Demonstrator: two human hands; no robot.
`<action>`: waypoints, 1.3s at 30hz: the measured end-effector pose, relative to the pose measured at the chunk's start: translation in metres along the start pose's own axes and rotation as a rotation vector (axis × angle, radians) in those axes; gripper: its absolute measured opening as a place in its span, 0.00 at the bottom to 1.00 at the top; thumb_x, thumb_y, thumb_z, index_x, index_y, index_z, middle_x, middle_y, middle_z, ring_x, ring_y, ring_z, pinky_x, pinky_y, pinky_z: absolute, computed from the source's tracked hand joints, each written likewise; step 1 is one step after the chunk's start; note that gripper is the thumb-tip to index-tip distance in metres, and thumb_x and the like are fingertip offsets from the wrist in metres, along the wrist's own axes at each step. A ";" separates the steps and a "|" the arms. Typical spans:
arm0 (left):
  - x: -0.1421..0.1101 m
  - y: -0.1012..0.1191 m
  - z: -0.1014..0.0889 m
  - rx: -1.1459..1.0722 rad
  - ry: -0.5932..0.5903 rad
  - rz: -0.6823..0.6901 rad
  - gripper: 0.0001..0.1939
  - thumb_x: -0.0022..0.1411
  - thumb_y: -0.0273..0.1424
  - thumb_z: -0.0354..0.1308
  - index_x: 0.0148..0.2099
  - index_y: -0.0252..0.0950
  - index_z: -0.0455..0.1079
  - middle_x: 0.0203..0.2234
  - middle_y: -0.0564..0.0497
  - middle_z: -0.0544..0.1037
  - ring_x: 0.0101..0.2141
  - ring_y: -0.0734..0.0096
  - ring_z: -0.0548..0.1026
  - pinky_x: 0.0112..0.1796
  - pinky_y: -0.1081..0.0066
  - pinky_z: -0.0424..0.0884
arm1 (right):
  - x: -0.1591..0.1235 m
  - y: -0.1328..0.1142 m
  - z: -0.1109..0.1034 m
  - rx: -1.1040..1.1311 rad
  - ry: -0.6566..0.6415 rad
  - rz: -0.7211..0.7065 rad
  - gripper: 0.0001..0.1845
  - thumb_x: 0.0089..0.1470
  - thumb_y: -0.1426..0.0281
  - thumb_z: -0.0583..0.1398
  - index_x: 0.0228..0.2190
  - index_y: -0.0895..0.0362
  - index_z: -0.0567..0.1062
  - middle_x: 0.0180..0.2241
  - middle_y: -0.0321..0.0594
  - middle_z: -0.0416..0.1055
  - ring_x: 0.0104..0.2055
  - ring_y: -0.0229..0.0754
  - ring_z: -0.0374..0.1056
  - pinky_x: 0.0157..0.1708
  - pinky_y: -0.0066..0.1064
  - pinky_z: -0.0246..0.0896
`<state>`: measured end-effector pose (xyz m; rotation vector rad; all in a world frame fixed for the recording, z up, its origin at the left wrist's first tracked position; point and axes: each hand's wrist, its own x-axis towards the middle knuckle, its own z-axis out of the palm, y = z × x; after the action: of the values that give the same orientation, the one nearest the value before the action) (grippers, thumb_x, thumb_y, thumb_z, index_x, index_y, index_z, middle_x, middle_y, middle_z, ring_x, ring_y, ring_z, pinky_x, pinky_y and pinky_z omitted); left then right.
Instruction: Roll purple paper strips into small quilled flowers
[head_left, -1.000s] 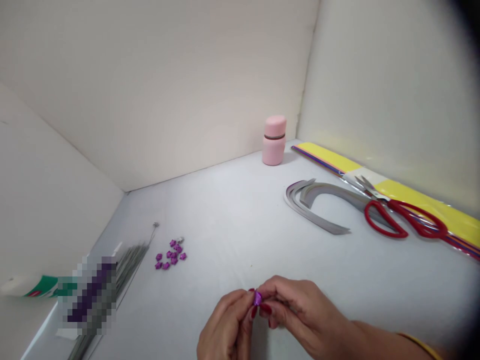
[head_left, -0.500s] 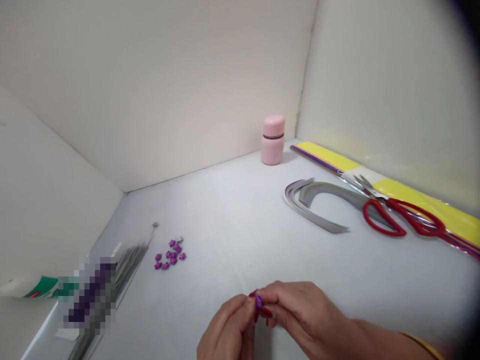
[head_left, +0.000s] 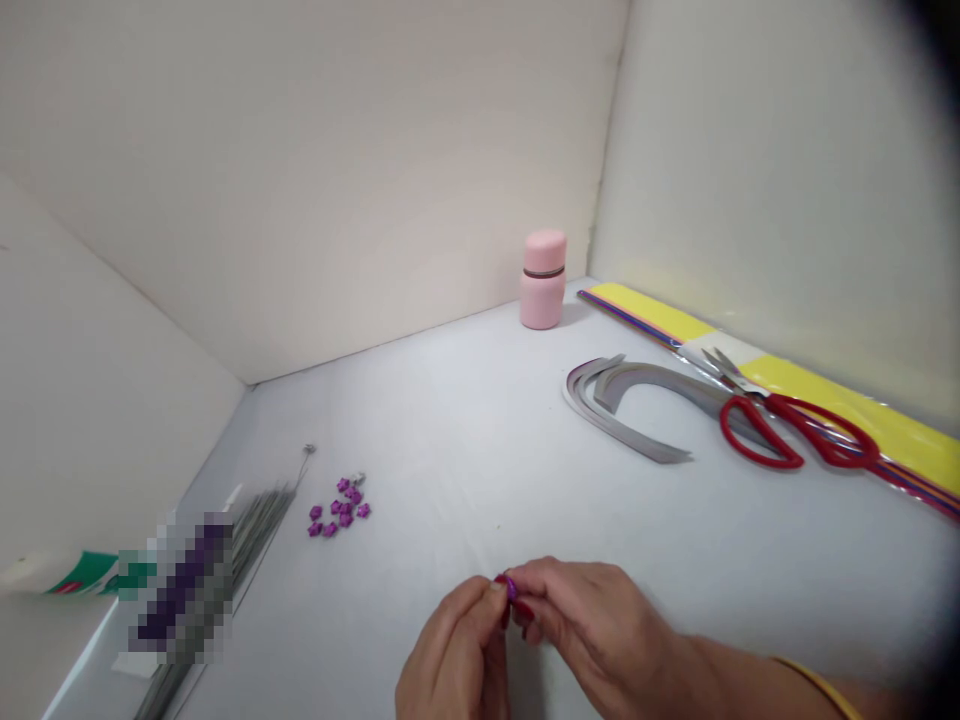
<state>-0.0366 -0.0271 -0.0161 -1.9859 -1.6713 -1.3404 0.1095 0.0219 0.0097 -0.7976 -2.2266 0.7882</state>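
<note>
I'm working in a corner of white walls [head_left: 300, 180], above a pale work surface [head_left: 465, 450]. Along the right wall lies a long pack of yellow-topped paper strips [head_left: 847, 420] in clear plastic. Red-handled scissors [head_left: 795, 430] rest across its near edge, their blades touching the end of a loose bunch of curved grey paper strips [head_left: 622, 405]. A pink lidded bottle [head_left: 543, 285] stands upright near the back wall. Toward the left lies a bundle of thin wire stems [head_left: 259, 530], beside a pixelated patch [head_left: 180, 590] that hides whatever is there. Past it, a tube [head_left: 82, 575] shows a green and red label, but I can't read any writing on it.

Small purple flower-shaped pieces [head_left: 337, 508] sit in a cluster near the wire tips, well apart from my hands. My left hand [head_left: 454, 650] and right hand [head_left: 592, 625] are together low in front of me, my right forearm coming in from the lower right with a yellow bangle [head_left: 817, 690] on it. A tiny glittery purple piece [head_left: 511, 588], mostly hidden, is pinched between the red-nailed fingertips [head_left: 523, 610] of both hands.
</note>
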 end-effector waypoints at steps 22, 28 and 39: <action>0.005 0.002 0.006 -0.229 -0.109 -0.273 0.11 0.63 0.28 0.47 0.40 0.35 0.71 0.31 0.46 0.79 0.31 0.70 0.77 0.32 0.75 0.73 | 0.008 -0.001 0.007 -0.157 0.149 -0.099 0.13 0.60 0.74 0.44 0.33 0.58 0.66 0.22 0.38 0.70 0.22 0.36 0.67 0.24 0.25 0.61; 0.002 0.000 0.012 -0.188 -0.090 -0.275 0.14 0.65 0.31 0.43 0.41 0.34 0.70 0.30 0.45 0.79 0.30 0.70 0.78 0.31 0.74 0.74 | 0.009 -0.004 0.011 -0.117 0.146 -0.059 0.12 0.59 0.75 0.43 0.33 0.59 0.65 0.21 0.38 0.69 0.21 0.37 0.66 0.22 0.25 0.59; 0.013 -0.002 0.003 -0.568 -0.193 -0.385 0.12 0.61 0.23 0.49 0.43 0.39 0.70 0.32 0.51 0.77 0.32 0.73 0.75 0.34 0.76 0.70 | 0.011 -0.003 0.000 0.410 0.038 0.331 0.11 0.58 0.67 0.51 0.38 0.58 0.69 0.28 0.38 0.71 0.30 0.36 0.66 0.32 0.27 0.62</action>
<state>-0.0381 -0.0156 -0.0090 -2.2126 -2.0062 -1.9998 0.1019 0.0278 0.0153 -0.9705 -1.8282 1.3228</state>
